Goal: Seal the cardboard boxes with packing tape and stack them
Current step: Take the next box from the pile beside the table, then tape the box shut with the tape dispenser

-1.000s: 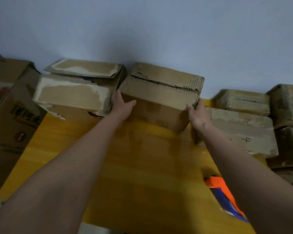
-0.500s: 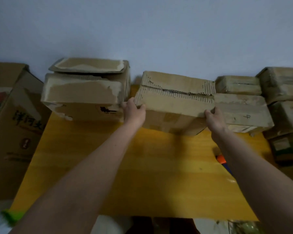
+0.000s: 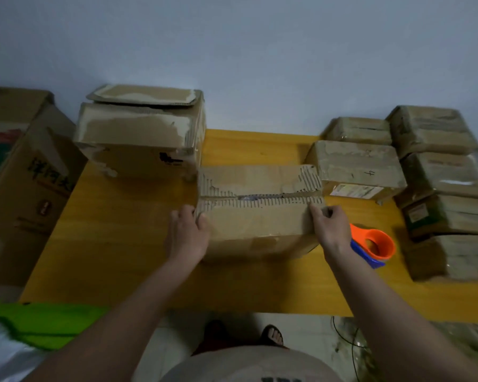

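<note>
A worn cardboard box (image 3: pixel 260 216) with torn flaps and an unsealed centre seam sits in the middle of the yellow table (image 3: pixel 116 244). My left hand (image 3: pixel 186 230) grips its left side, thumb on the top. At the box's right top corner my right hand (image 3: pixel 329 224) holds on with curled fingers. An orange and blue tape dispenser (image 3: pixel 374 245) lies on the table just right of my right wrist, partly hidden by it.
A taller torn box (image 3: pixel 141 136) stands at the back left. Several taped boxes (image 3: pixel 439 172) are stacked on the right, one marked 4 (image 3: pixel 359 166). A large printed carton (image 3: pixel 22 177) stands left of the table. Green fabric (image 3: pixel 44 321) lies by the near left corner.
Both hands have drawn the box from the back of the table toward me and set it down mid-table. The view has tilted down, showing the tape dispenser and the floor.
</note>
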Tool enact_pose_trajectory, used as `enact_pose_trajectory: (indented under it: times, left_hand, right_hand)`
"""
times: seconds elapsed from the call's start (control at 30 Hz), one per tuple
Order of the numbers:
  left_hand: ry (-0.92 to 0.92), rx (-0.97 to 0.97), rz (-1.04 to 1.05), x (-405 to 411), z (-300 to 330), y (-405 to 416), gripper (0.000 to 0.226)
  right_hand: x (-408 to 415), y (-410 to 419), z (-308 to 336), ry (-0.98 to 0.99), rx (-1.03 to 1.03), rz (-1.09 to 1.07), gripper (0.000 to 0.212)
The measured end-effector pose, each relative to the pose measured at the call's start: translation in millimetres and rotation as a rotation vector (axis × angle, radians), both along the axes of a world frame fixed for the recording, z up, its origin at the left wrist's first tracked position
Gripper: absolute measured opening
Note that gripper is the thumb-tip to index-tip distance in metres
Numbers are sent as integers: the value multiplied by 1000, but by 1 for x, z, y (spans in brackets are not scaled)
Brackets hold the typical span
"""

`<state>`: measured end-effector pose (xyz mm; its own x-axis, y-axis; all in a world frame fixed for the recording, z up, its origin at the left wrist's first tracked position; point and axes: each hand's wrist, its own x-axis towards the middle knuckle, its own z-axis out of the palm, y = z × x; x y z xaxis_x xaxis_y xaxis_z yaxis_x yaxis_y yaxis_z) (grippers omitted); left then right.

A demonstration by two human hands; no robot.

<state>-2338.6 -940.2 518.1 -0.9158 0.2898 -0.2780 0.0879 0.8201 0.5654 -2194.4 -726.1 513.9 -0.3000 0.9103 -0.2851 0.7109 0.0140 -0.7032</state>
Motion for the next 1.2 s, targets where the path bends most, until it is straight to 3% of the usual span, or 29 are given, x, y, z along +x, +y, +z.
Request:
enact_pose_trajectory:
  times: [0.23, 0.4, 0.47, 0.53, 0.67, 0.73, 0.83, 0.93, 1.03, 1.2]
  left_hand:
    - [92, -106, -53, 39, -1, -13, 26]
    - [158, -114, -40, 50, -2, -11, 45]
    - [269, -119, -30, 52, 0, -6, 56]
    - [412, -134, -182, 59, 4, 9, 66]
    - [376, -165, -887, 89, 7, 59, 96]
    - [415, -268, -1105, 97, 1, 80, 113]
    - [436, -347, -1119, 96, -6, 98, 114]
    - [445, -369, -1118, 97, -7, 99, 109]
    - [454, -381, -1135, 98, -8, 100, 107]
    - [374, -367, -1188, 93, -7, 106, 99]
  right_hand:
    - [30, 12, 10, -322, 80, 167, 72]
    - [29, 27, 12, -371, 120, 297, 52]
    - [32, 29, 10, -327, 85, 311, 49]
    - [36, 31, 5, -246, 14, 313, 47]
    - [40, 38, -3, 36, -321, 175, 47]
    - [41, 40, -6, 79, -352, 144, 47]
    - [37, 47, -5, 132, -241, 239, 60]
    - [21, 56, 4, 109, -96, 508, 77]
    - [4, 64, 5, 50, -84, 680, 60]
    - [3, 72, 0, 40, 0, 704, 43]
